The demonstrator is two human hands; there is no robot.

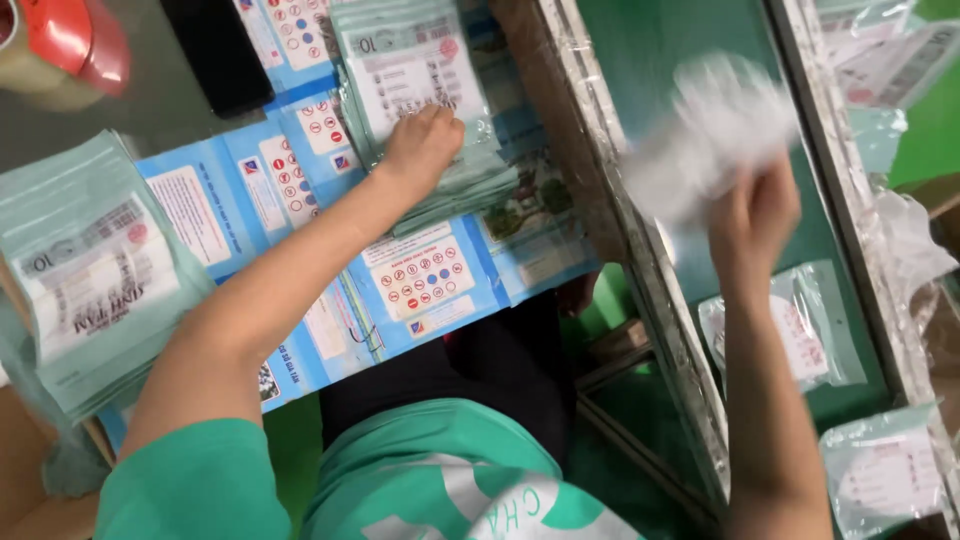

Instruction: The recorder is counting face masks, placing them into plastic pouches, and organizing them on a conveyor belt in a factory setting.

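Observation:
My left hand (422, 143) rests palm down on a stack of pale green plastic pouches with white printed labels (415, 75), fingers pressing its lower edge. My right hand (755, 215) is raised over a green conveyor belt (650, 60) and grips a clear packet with white contents (715, 125), which is blurred by motion. A second stack of the same green pouches (90, 270) lies at the far left.
Blue printed sheets (430, 285) cover the table under the stacks. Two filled clear packets (800, 325) (880, 475) lie on the belt. A black phone (215, 50) and a red tape dispenser (65, 45) sit at the top left. More clear packets (880, 60) lie top right.

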